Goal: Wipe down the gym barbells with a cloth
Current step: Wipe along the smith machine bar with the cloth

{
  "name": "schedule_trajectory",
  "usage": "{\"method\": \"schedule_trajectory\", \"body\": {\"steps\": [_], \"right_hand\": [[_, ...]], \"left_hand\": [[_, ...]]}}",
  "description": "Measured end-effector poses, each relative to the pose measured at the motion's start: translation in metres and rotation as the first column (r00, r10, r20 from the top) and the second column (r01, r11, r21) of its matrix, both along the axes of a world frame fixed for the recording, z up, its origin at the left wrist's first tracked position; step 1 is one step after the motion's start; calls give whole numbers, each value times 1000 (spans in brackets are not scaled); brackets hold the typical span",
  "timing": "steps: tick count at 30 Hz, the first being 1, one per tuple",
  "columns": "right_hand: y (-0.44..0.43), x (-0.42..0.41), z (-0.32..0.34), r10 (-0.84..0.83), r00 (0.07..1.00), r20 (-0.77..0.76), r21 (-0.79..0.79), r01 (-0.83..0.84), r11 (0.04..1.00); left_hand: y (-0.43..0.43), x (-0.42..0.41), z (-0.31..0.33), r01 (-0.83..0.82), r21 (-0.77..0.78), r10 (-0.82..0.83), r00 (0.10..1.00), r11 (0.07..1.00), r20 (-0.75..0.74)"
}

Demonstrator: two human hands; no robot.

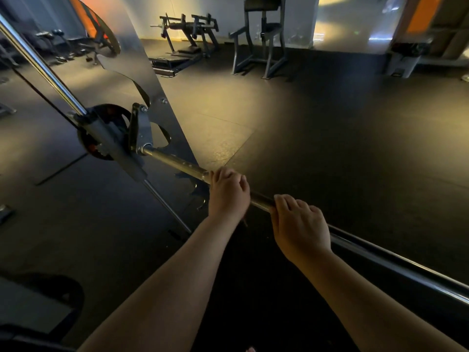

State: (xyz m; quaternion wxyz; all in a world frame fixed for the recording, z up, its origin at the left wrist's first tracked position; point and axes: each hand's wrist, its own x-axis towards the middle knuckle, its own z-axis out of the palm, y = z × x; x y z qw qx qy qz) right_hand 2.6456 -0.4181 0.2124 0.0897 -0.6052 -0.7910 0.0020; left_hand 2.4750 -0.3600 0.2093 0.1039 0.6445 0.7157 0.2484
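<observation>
Left hand (228,193) curled tight round a smooth, round steel barbell (262,200), right hand (300,223) wrapped over it just beside, bar end set in a grey metal carriage (111,139), dark textured rubber floor (330,138)

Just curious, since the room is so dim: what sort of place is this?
Most likely a gym. The left hand and right hand grip a steel barbell mounted on a guide-rail rack, and exercise machines stand on the dark rubber floor by the far wall.
</observation>
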Motion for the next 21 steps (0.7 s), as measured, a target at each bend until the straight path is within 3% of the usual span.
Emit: {"method": "schedule_trajectory", "body": {"steps": [4, 7, 9, 14, 16, 19, 21], "right_hand": [[0, 4, 1, 55, 998, 27, -52, -54, 997], [-2, 4, 1, 46, 997, 61, -41, -44, 998], [-1, 3, 1, 23, 998, 54, -27, -22, 999], [8, -4, 4, -10, 1000, -5, -40, 10, 999], [13, -12, 7, 6, 1000, 7, -74, -5, 997], [20, -29, 8, 0, 1000, 10, -90, 1, 996], [20, -37, 5, -45, 999, -4, -56, 45, 997]], "left_hand": [[-35, 24, -15, 251, 91, -250, 968, 964, -25], [-29, -3, -17, 424, 92, -418, 905, 901, -78], [-12, -28, -14, 431, 78, -416, 896, 899, -155], [3, -26, 0, 155, -26, -155, 988, 988, -11], [-7, -13, -5, 233, -12, -233, 972, 972, -36], [-12, -34, -21, 459, 55, -431, 865, 887, -257], [1, -61, -26, 525, 91, -476, 822, 846, -313]]}}
